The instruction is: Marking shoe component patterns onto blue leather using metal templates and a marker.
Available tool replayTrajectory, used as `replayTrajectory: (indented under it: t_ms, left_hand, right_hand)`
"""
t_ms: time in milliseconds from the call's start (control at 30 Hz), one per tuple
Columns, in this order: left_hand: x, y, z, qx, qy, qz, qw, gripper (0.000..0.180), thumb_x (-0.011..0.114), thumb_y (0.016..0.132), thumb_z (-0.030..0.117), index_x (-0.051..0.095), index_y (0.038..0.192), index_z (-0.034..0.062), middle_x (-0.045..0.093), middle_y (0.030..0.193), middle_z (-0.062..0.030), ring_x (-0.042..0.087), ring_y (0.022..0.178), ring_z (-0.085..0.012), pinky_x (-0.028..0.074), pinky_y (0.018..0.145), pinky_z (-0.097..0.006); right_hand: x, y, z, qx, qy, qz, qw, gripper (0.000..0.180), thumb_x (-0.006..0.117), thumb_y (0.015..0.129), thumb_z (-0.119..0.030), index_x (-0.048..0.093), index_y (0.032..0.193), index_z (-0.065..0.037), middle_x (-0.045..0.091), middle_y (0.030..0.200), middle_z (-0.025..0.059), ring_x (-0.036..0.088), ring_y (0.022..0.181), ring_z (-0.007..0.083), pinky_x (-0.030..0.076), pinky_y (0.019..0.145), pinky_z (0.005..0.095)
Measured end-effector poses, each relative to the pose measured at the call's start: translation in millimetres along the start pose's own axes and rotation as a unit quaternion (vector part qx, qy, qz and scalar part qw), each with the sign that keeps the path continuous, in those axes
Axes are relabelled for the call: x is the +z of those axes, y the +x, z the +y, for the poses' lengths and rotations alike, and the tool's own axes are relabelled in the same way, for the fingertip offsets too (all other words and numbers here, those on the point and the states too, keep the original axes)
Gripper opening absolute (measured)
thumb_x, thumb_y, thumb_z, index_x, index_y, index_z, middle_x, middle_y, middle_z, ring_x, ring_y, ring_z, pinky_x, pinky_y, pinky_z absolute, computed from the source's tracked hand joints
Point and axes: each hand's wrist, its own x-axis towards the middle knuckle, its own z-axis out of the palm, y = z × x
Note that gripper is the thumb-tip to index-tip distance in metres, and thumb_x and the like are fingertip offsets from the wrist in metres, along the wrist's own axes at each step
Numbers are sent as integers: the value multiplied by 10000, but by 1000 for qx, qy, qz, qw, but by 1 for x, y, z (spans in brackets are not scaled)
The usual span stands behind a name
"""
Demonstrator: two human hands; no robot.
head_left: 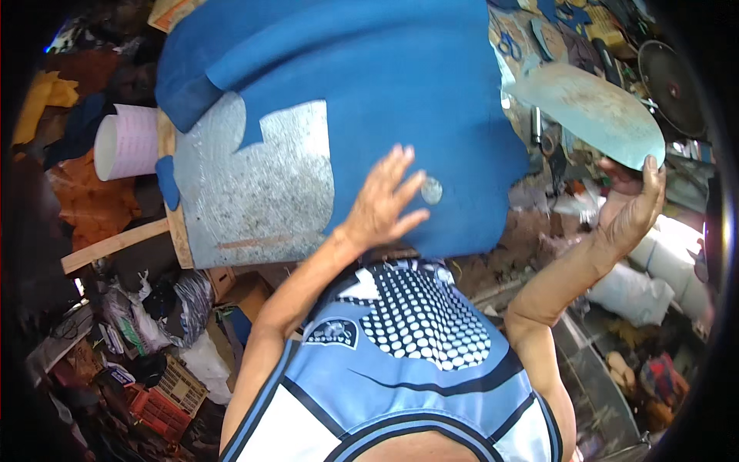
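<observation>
A large blue sheet of what looks like leather covers most of the worktable, with a cut-out corner at its left. My left hand is over its near part, palm down and fingers spread, holding nothing. Just right of those fingers is a small round grey patch; whether it is a hole or a piece on top I cannot tell. Off the table's right side, my right hand grips the near end of a long, pale green template-like sheet with rounded ends. The fingers behind the sheet are partly hidden.
Bare worn grey tabletop shows at the left. Beyond its wooden edge stands a rolled pink sheet. Blue-handled scissors lie at the far right among scraps. A round dark disc and white rolls are at the right.
</observation>
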Motion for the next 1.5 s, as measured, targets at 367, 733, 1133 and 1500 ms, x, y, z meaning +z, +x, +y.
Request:
replayTrajectory:
  t_ms: [367,733,1133,1500]
  left_hand:
    - [-142,58,-20,-101,-304,150,935,311,666,911,32,642,1220,53,733,1005,-69,697,908,-139,575,808,-278]
    - [-68,-17,-70,-334,-541,148,758,490,605,998,220,445,1408,3,657,1186,-136,651,1030,-193,548,887,-339]
    - [-45,-92,-110,-196,34,-31,979,878,759,831,346,315,1511,13,518,1452,-158,268,1466,-402,130,1209,-548]
    - [-45,-96,-120,-183,56,-50,980,776,741,841,417,448,1467,62,411,1534,-166,281,1471,-363,157,1212,-539]
  right_hand:
    - [152,-109,-6,-108,-16,-139,984,352,645,970,-292,595,1146,8,671,1078,141,702,889,263,585,789,359]
    - [110,-227,107,286,-263,-208,898,487,634,964,-157,509,1419,-35,707,927,94,662,793,148,518,695,288]
    - [92,-238,145,185,-419,-304,835,587,705,889,-223,510,1410,-35,622,1267,255,617,1159,398,499,954,420]
    - [90,-230,150,219,-479,-347,776,606,687,901,-347,504,1441,-142,664,1196,226,637,1090,404,510,891,442]
